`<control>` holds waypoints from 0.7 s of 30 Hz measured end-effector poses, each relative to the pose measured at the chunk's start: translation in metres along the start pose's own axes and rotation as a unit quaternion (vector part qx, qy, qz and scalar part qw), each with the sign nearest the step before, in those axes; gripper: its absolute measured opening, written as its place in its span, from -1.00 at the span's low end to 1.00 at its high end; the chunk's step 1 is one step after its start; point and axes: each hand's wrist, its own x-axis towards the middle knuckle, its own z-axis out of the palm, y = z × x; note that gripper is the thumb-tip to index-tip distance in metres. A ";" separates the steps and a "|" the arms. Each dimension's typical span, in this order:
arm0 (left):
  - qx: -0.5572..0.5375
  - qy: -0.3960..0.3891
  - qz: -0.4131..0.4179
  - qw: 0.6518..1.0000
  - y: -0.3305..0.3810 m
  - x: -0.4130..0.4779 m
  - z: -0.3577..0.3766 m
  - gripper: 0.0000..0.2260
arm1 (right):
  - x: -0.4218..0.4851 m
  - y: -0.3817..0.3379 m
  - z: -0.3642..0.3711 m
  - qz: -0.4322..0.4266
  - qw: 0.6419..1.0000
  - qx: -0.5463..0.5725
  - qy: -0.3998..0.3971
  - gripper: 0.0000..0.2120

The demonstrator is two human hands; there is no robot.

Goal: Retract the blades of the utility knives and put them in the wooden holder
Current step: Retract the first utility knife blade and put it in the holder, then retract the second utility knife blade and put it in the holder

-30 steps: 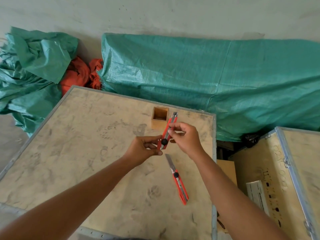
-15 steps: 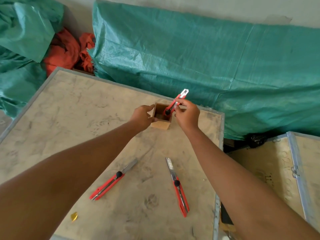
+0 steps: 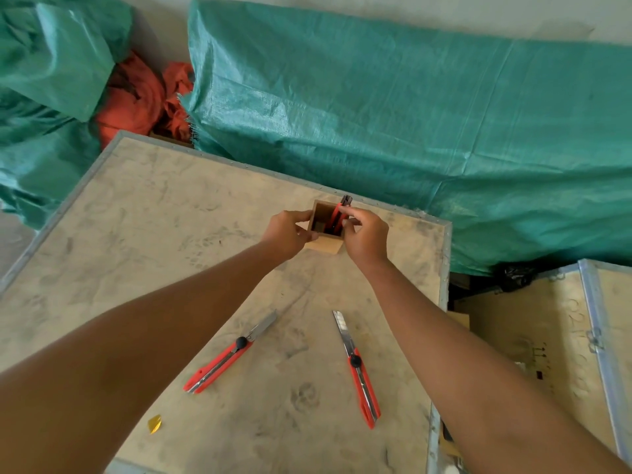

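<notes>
Knife (image 3: 338,217) stands in the holder (image 3: 325,246), your right hand (image 3: 366,234) pinching it | left hand (image 3: 287,234) grips holder's side | two knives (image 3: 229,357) (image 3: 359,367) lie apart on open table (image 3: 136,217), blades out.

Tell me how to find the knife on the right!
Look at the dusty plywood crate top and the two red utility knives lying near its front. The right utility knife lies beside the metal edge under the right forearm. Unlike the left utility knife, its bare blade points straight away.
</notes>
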 end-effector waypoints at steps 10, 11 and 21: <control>-0.021 0.023 -0.029 0.999 -0.042 -0.089 -0.023 -0.59 | -0.090 -0.021 0.002 0.027 0.999 0.029 -0.034 -0.72; -0.028 0.027 -0.037 0.999 -0.052 -0.101 -0.026 -0.60 | -0.103 -0.024 0.006 0.043 0.997 0.035 -0.056 -0.71; 0.032 0.028 -0.124 0.991 -0.164 -0.206 -0.035 -0.59 | -0.202 -0.043 0.074 0.141 0.951 0.038 -0.271 -0.78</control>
